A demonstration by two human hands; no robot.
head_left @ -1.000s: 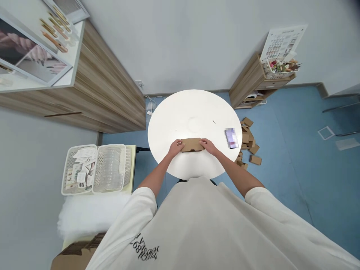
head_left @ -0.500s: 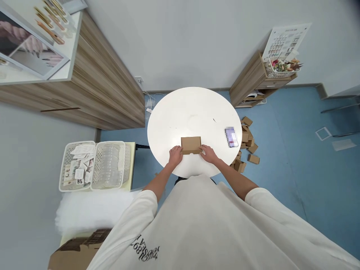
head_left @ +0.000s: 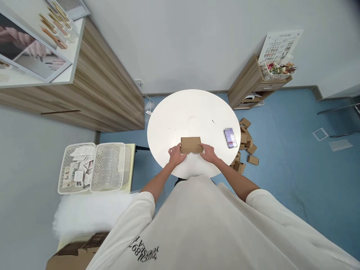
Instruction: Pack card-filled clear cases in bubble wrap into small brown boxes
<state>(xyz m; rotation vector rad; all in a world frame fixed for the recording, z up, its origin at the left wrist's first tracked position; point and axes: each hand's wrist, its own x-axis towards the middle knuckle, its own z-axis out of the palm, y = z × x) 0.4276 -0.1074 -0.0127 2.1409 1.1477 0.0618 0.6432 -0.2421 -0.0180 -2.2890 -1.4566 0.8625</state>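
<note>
A small brown cardboard box (head_left: 191, 144) lies closed on the white oval table (head_left: 191, 108), near the edge closest to me. My left hand (head_left: 176, 155) grips its left end, the thumb at the front corner and the fingers along the side. At the opposite end my right hand (head_left: 208, 153) holds the right side in the same way. Right of the box, a blurred purple phone-like object (head_left: 230, 137) rests on the table. A tiny dark scrap (head_left: 213, 121) lies behind it to the left.
Several small cardboard boxes (head_left: 247, 138) are piled on the floor beyond the table's right edge. On a side table to the left stand white baskets (head_left: 123, 165) with papers and clear plastic pieces, beside white fluffy material (head_left: 92, 212). Wooden cabinets (head_left: 112, 75) flank the wall.
The box has tipped from showing its front side to lying with its top up. Both hands moved slightly toward me and still hold its ends; the left thumb shifted to the front corner.
</note>
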